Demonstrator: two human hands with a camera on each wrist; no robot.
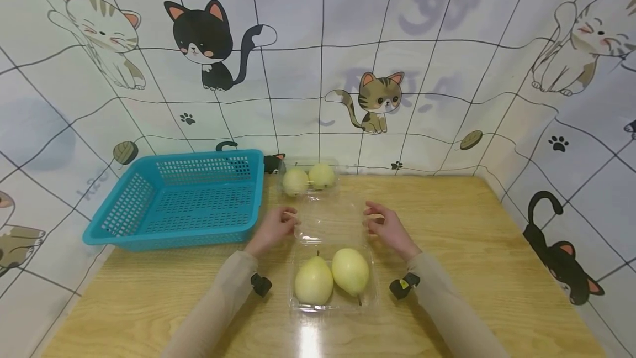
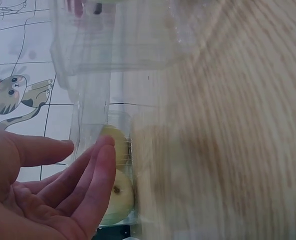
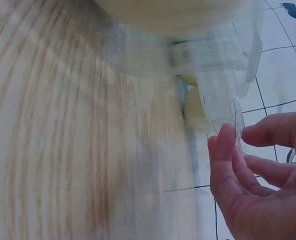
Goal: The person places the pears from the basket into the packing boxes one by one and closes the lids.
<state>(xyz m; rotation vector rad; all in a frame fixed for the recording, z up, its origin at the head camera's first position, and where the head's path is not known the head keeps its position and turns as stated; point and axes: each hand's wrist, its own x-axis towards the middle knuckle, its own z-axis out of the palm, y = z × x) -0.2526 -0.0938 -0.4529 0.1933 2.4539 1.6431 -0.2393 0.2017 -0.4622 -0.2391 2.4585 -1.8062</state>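
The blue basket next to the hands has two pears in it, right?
No. The basket holds nothing, as the head view shows. The pears lie in the clear box between the left hand and right hand.

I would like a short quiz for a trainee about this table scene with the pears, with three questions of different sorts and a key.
1. True or false: the blue basket holds pears.
2. How many pears lie in the near tray, in front of the hands?
3. Multiple choice: the open clear lid lies between the left hand and the right hand. What is the left hand doing? A) gripping a pear B) touching the lid's edge with fingers almost straight C) resting in the basket

Key: 1 false; 2 two; 3 B
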